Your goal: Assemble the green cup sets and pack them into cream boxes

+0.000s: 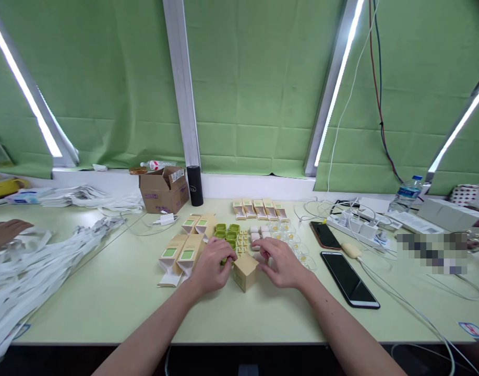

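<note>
A small tan cardboard box (246, 272) stands near the front middle of the table, between my two hands. My left hand (215, 263) is at its left edge, fingers bent together; what they grip, if anything, is hidden. On the right, my right hand (277, 260) has its fingertips by the box's right side, thumb and index finger bent and apart. Several tan boxes with green labels (187, 255) lie left of my left hand. Behind the hands are green containers (232, 236), small yellow pieces (242, 241), white-pink pieces (255, 236) and clear plastic items (290, 235).
Two phones (349, 279) (324, 235) and a power strip (357, 230) with cables lie on the right. At the back are a row of tan boxes (260, 210), a carton (164, 190) and a black cylinder (194, 186). Another person's hand (7, 232) rests by white strips (55, 266).
</note>
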Tool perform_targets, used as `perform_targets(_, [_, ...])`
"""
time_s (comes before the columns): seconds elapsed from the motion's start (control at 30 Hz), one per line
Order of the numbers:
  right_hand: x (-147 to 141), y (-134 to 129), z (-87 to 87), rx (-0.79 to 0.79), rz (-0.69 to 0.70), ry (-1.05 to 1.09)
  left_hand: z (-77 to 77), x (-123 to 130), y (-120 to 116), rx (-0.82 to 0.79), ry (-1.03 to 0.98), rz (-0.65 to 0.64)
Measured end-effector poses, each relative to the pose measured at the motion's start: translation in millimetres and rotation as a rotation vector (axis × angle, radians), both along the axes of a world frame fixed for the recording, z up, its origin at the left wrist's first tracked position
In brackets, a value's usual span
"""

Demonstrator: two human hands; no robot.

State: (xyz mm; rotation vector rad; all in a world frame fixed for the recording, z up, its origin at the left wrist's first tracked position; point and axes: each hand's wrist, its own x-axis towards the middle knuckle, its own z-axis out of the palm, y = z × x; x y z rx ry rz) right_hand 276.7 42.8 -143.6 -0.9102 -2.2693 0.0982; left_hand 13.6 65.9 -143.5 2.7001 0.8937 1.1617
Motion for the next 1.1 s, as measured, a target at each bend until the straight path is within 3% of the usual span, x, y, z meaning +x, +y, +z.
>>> perform_targets(0.4, [-3.6, 10.0, -12.7, 0.091, -0.215, -0.118, 1.0, 2.3, -3.0, 0.033, -0.058, -0.003])
perform_targets(0.67, [-0.6, 17.4, -19.1, 0.144, -0.336, -0.076, 4.8, -1.2, -3.0, -0.081, 0.027, 0.03])
perform_targets(0.97, [-1.7, 17.6, -19.1, 0.175, -0.403, -0.022, 38.8, 20.2, -29.7, -0.224, 0.335, 0.027])
perform_targets(1.1, [-3.1, 16.1, -17.6, 0.183, -0.403, -0.01, 45.7, 29.8, -33.9, -0.224, 0.45, 0.008])
